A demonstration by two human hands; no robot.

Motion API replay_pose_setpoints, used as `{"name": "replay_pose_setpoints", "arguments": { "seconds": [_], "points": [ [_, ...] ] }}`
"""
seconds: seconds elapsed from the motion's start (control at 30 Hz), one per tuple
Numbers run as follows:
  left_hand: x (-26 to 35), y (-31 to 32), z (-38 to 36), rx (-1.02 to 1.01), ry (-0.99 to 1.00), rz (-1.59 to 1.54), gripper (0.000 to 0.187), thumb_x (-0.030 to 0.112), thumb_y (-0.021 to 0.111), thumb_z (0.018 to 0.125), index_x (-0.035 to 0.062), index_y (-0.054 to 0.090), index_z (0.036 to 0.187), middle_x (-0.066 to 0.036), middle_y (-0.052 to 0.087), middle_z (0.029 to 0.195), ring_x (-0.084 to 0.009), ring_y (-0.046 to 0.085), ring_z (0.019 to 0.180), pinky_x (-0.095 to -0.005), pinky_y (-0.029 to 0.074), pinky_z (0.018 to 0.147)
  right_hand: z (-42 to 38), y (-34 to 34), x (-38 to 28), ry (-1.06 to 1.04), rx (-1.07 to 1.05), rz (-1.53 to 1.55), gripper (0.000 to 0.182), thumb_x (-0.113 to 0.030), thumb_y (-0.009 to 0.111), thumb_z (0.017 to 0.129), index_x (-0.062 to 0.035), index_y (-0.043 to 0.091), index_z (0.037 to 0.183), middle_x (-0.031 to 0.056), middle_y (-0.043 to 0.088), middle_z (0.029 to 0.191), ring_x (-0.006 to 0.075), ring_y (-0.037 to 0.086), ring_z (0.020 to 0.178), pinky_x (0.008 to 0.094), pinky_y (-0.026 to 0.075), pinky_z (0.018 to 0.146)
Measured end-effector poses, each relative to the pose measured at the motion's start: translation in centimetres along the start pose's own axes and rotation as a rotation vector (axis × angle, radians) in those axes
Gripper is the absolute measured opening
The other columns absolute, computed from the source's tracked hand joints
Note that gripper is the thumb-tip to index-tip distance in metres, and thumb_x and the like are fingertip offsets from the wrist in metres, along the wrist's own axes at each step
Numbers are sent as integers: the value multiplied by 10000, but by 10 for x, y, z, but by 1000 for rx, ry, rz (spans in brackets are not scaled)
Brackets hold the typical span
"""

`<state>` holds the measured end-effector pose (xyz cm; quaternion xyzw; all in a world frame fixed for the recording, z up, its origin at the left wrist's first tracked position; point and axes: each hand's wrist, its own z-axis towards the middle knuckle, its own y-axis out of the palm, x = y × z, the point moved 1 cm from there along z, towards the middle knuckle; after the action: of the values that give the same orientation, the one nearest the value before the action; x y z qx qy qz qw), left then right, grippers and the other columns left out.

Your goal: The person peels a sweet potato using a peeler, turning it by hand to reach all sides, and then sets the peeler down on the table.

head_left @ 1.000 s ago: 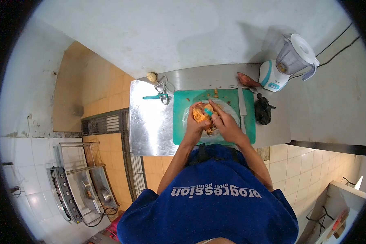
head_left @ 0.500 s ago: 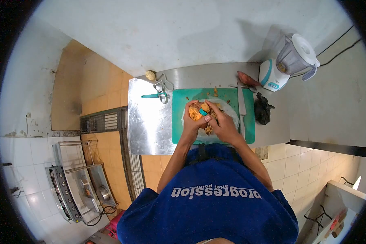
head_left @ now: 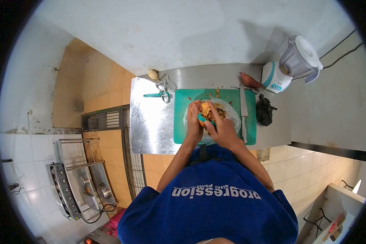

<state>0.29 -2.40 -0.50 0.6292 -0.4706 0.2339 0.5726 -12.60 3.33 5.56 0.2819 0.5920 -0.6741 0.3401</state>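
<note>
My left hand (head_left: 194, 124) is closed around an orange-fleshed piece of produce (head_left: 205, 109) with rough, partly brown skin, which looks like a sweet potato. Against its near side, my right hand (head_left: 223, 128) grips a small teal tool (head_left: 201, 118); its working end is hidden by the fingers and the produce. Under both hands lies a translucent plastic bag or bowl (head_left: 233, 116) with brown and orange scraps in it. It rests on a green cutting board (head_left: 183, 134). A knife (head_left: 243, 107) lies along the board's right side.
A teal-handled peeler (head_left: 153, 95) and a pale round item (head_left: 153, 74) sit at the table's left. Behind the board to the right are a reddish tuber (head_left: 250, 80) and a blender (head_left: 286, 67). A black plastic bag (head_left: 265, 110) lies right of the board.
The produce has turned in my left hand, showing more brown skin. My right hand's fingers have shifted across it, and the teal tool sits lower.
</note>
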Motion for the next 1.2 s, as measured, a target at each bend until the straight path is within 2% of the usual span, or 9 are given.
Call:
{"name": "replay_pose_setpoints", "arguments": {
  "seconds": [0.13, 0.33, 0.43, 0.67, 0.73, 0.83, 0.97, 1.1, 1.2],
  "points": [
    [1, 5, -1, 32, -43, -35, 456, 503, 384, 1064, 122, 477, 1296, -81, 563, 1187, -217, 607, 1084, -393, 543, 923, 12, -12, 7, 229, -42, 101, 667, -380, 504, 1002, -37, 333, 1548, 307, 689, 1061, 501, 672, 945, 538, 532, 856],
    [0, 8, 7, 74, -11, -52, 372, 444, 453, 1026, 127, 526, 1206, -50, 575, 1126, -192, 616, 1024, -372, 529, 884, 4, 4, 9, -125, 154, -82, 659, -385, 485, 1009, -24, 341, 1541, 316, 683, 1036, 463, 684, 906, 525, 535, 819],
    [1, 10, 2, 107, -82, -118, 380, 440, 474, 1001, 118, 536, 1192, -52, 579, 1145, -199, 615, 1033, -371, 525, 895, 11, -11, 13, 161, -26, 50, 666, -385, 482, 1012, -26, 324, 1549, 322, 679, 1051, 468, 684, 910, 537, 536, 821],
    [7, 14, 5, 103, -156, -272, 379, 404, 457, 980, 97, 546, 1183, -65, 629, 1092, -220, 634, 1014, -376, 532, 892, 5, 1, 10, -25, 31, -75, 688, -386, 491, 1009, -18, 301, 1557, 339, 674, 1048, 474, 685, 901, 555, 536, 810],
    [10, 14, 1, 117, -143, -263, 378, 399, 454, 978, 94, 546, 1182, -68, 636, 1074, -224, 640, 1000, -379, 534, 891, 17, -14, 8, 244, -112, 46, 725, -398, 495, 1003, -3, 267, 1567, 357, 674, 1017, 485, 688, 891, 563, 533, 822],
    [9, 11, 2, 118, -172, -255, 389, 411, 456, 974, 94, 549, 1179, -72, 636, 1079, -225, 643, 999, -381, 536, 894, 6, 6, -2, -113, 115, -64, 738, -405, 503, 1000, 14, 271, 1560, 362, 678, 981, 502, 687, 857, 565, 533, 826],
    [5, 11, 4, 106, -178, -288, 418, 430, 467, 964, 90, 553, 1192, -82, 637, 1111, -227, 640, 1029, -388, 538, 895, 12, -11, 7, 243, -137, 7, 737, -414, 503, 999, 18, 281, 1554, 387, 638, 1124, 507, 662, 1004, 552, 529, 875],
    [17, 17, 0, 190, -211, -269, 442, 440, 467, 963, 85, 554, 1212, -92, 648, 1125, -237, 645, 1044, -392, 540, 901, -3, 12, 12, -79, 62, -169, 728, -425, 491, 1006, -5, 280, 1562, 376, 629, 1167, 490, 652, 1054, 547, 523, 887],
    [19, 17, -2, 138, -221, -333, 368, 428, 475, 984, 118, 552, 1167, -51, 630, 1084, -206, 639, 992, -391, 537, 863, 5, -4, 10, 176, -58, -5, 701, -418, 485, 1013, -18, 297, 1557, 342, 649, 1164, 503, 651, 1043, 539, 518, 904]
  ]
}}
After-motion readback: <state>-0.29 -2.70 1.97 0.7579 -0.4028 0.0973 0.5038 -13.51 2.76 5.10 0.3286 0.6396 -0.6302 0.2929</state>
